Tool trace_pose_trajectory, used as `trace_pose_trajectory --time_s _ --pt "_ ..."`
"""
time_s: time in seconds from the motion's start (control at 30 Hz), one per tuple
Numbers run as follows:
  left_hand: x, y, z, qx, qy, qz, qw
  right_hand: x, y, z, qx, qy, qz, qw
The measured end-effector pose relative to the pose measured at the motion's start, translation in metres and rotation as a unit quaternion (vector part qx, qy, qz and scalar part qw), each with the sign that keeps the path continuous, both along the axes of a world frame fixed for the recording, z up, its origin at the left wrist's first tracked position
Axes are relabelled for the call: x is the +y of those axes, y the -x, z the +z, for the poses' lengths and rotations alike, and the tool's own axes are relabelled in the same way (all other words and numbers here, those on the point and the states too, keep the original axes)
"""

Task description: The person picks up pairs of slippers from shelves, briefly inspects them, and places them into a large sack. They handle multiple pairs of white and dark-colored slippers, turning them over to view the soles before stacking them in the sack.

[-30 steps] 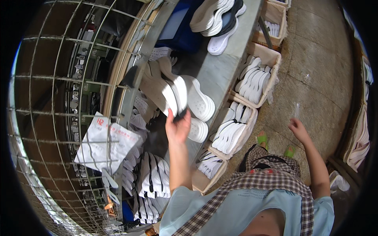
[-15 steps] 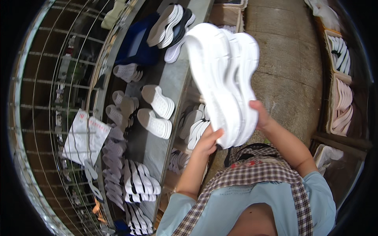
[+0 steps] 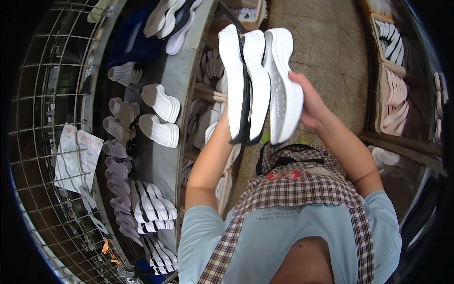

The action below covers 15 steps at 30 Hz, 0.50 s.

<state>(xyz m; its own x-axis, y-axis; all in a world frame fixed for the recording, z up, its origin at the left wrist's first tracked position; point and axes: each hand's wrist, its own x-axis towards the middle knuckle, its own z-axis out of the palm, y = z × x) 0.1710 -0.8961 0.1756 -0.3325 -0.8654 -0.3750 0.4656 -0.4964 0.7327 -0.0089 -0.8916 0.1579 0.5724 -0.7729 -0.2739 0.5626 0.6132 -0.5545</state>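
Right fingers (image 3: 300, 80) curl round a wavy, dotted white sole (image 3: 289, 97); I can't tell about left fingers behind black-edged soles (image 3: 258, 92).

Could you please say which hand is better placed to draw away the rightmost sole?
Probably the right hand: it grips that sole, while the left forearm leads behind the other two soles.

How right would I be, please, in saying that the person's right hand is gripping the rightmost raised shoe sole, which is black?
Not quite: the colour is wrong. The head view shows that the person's right hand is gripping the rightmost raised shoe sole, which is white.
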Motion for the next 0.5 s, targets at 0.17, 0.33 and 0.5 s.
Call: trace_pose_trajectory --time_s 0.17,0.33,0.5 --pt "-0.005 0.016 -0.009 0.111 -0.101 -0.055 0.987 0.000 -0.005 -0.019 0.109 -0.165 0.047 0.979" --pt "-0.007 0.025 -0.016 0.111 -0.122 -0.100 0.981 0.004 -0.002 -0.026 0.118 -0.203 0.065 0.970" --pt "-0.008 0.026 -0.020 0.101 -0.152 -0.147 0.972 0.003 -0.003 -0.027 0.120 -0.238 0.057 0.962"
